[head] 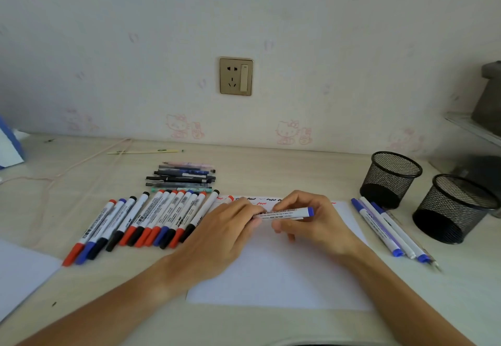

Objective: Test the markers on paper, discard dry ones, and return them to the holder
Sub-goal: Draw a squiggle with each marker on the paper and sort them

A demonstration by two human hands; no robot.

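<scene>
A white whiteboard marker with a blue end point(287, 213) lies level between both hands above the white paper point(279, 272). My left hand point(225, 234) grips its left end, which is hidden under the fingers. My right hand point(306, 218) pinches the barrel near the blue end. Red and black squiggles run along the paper's far edge point(260, 199). A row of several red, blue and black markers point(146, 218) lies on the desk left of the paper. Two empty black mesh holders point(390, 177) point(458, 207) stand at the right.
Three blue-tipped markers point(390, 229) lie between the paper and the holders. A pile of thin pens point(184, 177) sits behind the marker row. Another white sheet point(21, 272) lies at the left edge. A cord point(67, 169) and a thin stick point(143, 152) lie near the wall.
</scene>
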